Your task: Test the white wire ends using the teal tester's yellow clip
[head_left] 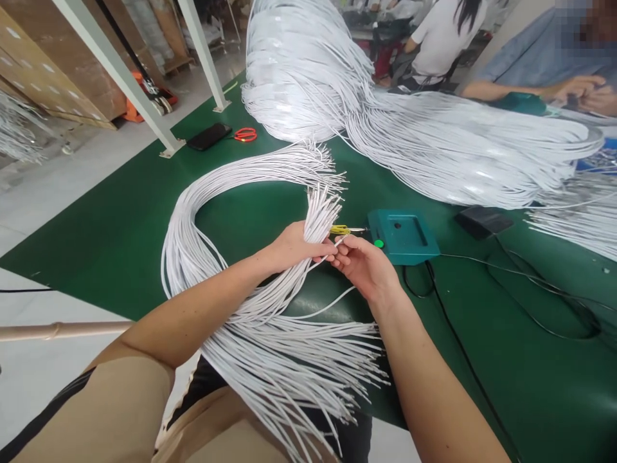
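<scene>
My left hand (301, 247) is wrapped round a bundle of thin white cables (315, 215), whose cut ends point up and away from me. Between the thumb and fingers of my right hand (359, 260) is the end of a single white cable (340, 242), close beside my left thumb. The rest of the bundle loops left across the table, and more cable ends (357, 347) fan out over my lap. Just beyond my right hand stands a small teal device (403, 235), with a yellow-handled tool (340, 229) at its left side.
A large heap of white cables (308, 71) covers the far side of the green table (120, 238). A phone (209, 136) and red-handled scissors (245, 134) lie near the table's metal post (139, 90). Black cords (457, 341) run along the right. A co-worker's hands (583, 93) are at far right.
</scene>
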A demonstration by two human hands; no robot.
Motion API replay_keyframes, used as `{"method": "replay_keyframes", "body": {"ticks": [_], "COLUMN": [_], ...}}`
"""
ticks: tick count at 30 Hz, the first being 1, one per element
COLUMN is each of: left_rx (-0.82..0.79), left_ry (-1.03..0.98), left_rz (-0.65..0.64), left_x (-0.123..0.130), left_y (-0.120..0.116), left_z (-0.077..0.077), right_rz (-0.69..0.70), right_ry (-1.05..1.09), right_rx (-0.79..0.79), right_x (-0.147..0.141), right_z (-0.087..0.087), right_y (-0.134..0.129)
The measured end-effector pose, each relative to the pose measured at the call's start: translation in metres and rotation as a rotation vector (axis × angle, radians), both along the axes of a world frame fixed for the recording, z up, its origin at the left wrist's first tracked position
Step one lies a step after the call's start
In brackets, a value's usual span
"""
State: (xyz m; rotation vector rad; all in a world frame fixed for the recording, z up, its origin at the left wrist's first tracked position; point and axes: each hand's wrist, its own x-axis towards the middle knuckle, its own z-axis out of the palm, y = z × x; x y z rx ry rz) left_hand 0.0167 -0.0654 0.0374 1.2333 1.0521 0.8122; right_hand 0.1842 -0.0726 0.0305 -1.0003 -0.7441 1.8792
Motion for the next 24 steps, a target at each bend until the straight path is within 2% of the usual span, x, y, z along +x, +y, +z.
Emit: {"method": "replay_keyframes", "body": {"ticks": [10, 18, 24], "left_rx": [0.026, 0.053, 0.024], "left_ry": [0.021, 0.035, 0.004], "left_rz": [-0.118, -0.055, -0.006], "left_x": [0.0077, 0.0015, 0.0016], "left_y": [-0.0023, -0.0023, -0.0040], "left_z": [-0.0011, -0.0015, 0.0012], "right_rz": [0.007, 0.080, 0.058], "right_ry": [-0.040, 0.087, -0.001], "right_rx": [0.021, -0.031, 0.047], "right_x": [0.0032, 0.0053, 0.0042], "right_z": [0.0006, 0.0000, 0.0019], "right_y": [-0.0003, 0.0003, -0.0009]}}
